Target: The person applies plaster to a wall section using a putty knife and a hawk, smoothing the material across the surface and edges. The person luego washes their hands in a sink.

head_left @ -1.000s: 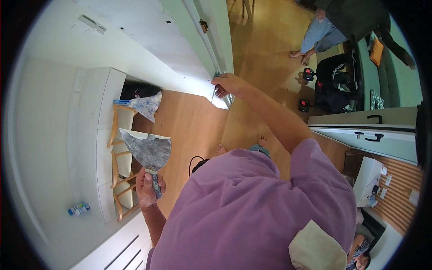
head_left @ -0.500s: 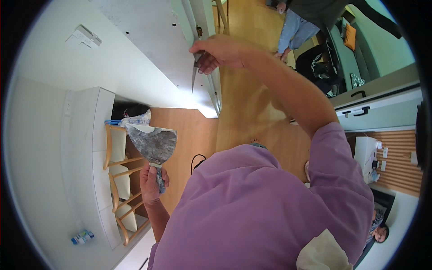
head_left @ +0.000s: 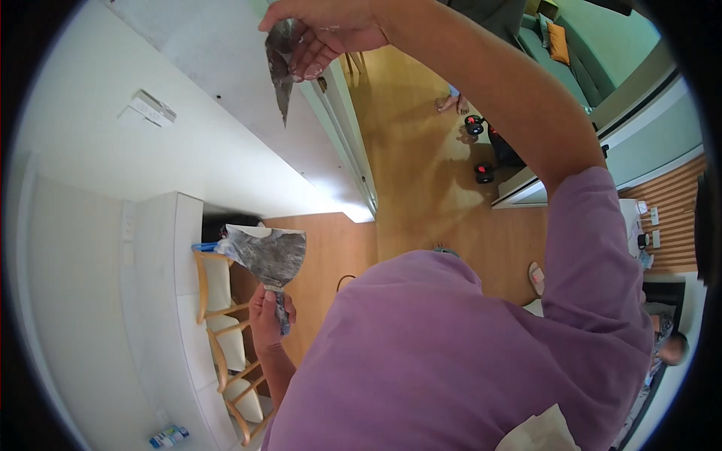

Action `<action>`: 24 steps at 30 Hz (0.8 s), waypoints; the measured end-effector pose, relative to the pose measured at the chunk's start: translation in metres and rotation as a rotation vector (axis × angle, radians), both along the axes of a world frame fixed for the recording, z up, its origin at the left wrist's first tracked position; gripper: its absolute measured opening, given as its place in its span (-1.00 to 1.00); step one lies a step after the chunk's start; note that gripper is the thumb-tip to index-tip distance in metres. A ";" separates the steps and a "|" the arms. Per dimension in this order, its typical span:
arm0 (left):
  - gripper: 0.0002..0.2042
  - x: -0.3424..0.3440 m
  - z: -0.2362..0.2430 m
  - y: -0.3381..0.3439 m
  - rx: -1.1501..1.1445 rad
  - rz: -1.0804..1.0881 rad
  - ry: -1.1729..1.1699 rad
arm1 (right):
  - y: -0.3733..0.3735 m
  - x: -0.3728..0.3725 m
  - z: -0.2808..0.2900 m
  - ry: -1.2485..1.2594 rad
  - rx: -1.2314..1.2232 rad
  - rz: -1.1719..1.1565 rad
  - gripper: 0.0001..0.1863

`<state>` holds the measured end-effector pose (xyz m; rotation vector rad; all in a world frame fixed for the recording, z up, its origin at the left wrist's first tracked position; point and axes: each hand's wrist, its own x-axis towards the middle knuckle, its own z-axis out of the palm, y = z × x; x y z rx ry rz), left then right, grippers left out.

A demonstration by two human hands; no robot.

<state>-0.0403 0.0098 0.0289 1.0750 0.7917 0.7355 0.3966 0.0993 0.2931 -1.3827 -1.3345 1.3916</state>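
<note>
My left hand [head_left: 268,319] grips the handle of a wide putty knife [head_left: 267,255], low on the left, with pale filler along its upper edge. My right hand [head_left: 323,37] is raised near the top of the view, fingers wrapped round a second metal scraper [head_left: 280,79] whose pointed blade corner hangs down beside the white panel [head_left: 195,56] by the door frame [head_left: 353,158]. Whether the blade touches the panel, I cannot tell. Small dark holes dot the panel.
Wooden chairs [head_left: 218,282] line a white counter [head_left: 188,316]. Beyond the frame are a partly hidden person's bare feet [head_left: 451,103], dumbbells [head_left: 483,172] and a green sofa [head_left: 569,79]. Another person [head_left: 665,349] is at the lower right. A slipper [head_left: 536,278] lies on the floor.
My right hand with its scraper has risen up the panel toward the top of the view. My left hand and putty knife sit slightly farther right in the picture; the view has shifted.
</note>
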 end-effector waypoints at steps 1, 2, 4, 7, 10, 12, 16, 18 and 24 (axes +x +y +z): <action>-0.73 0.001 0.001 0.002 0.005 -0.011 0.008 | 0.001 0.002 0.008 0.024 0.033 0.033 -0.58; -0.73 0.002 0.002 0.004 0.009 -0.022 0.016 | 0.001 0.004 0.016 0.047 0.065 0.066 -0.55; -0.72 0.001 0.000 0.008 0.033 -0.051 0.009 | -0.001 0.005 0.037 0.028 0.105 0.082 -0.57; -0.71 0.003 0.003 0.009 0.031 -0.077 -0.004 | 0.007 0.009 0.063 -0.013 0.175 0.165 -0.60; -0.75 0.004 -0.001 0.015 0.035 -0.080 -0.002 | 0.013 0.015 0.086 0.007 0.182 0.179 -0.61; -0.78 0.004 -0.005 0.018 0.003 -0.025 0.064 | 0.004 0.018 0.112 0.041 0.187 0.125 -0.61; -0.82 0.002 0.013 0.017 0.055 -0.072 0.046 | -0.007 0.013 0.172 0.058 0.256 0.089 -0.57; -0.81 0.007 0.005 0.026 0.070 -0.121 0.028 | -0.012 0.018 0.195 0.050 0.255 0.050 -0.56; -0.77 0.007 0.008 0.023 0.047 -0.128 0.074 | -0.010 0.026 0.261 0.027 0.340 -0.055 0.01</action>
